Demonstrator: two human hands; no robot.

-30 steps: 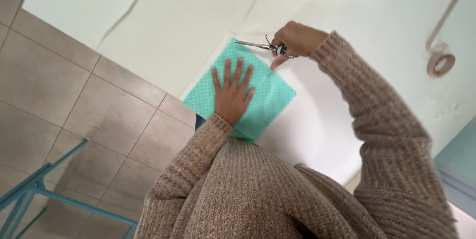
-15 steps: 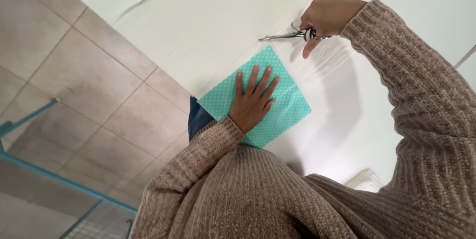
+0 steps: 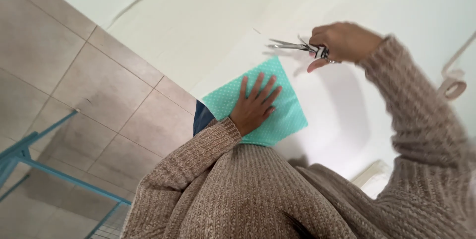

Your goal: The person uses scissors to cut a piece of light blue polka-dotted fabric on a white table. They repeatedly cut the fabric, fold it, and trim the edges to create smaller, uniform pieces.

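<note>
The left hand (image 3: 254, 107) is lying flat on the teal dotted cloth (image 3: 277, 115), palm down. Its fingers (image 3: 258, 86) are extending fully and spreading slightly apart, and every fingertip is pressing against the fabric. Nothing is being gripped by this hand.

The right hand (image 3: 342, 40) is curling into a closed grip around the handles of the scissors (image 3: 297, 46). One finger is pointing down and away from the handles, free of them. The blades are pointing towards the left of the view, just above the far corner of the cloth; motion blur is preventing a reading of whether the blades are touching it or how far they are parting.

The cloth is resting on the white table (image 3: 213, 16), near the edge closest to the person, with beige floor tiles (image 3: 99, 85) showing beyond that edge. A loose beige tape strip (image 3: 453, 83) is lying on the surface, well apart on the right. A blue metal frame (image 3: 29, 154) is standing on the floor at lower left.

Compared with half a second ago, the left hand is remaining flat on the cloth in the same pose. The scissors are now sitting closer to the cloth's corner.
</note>
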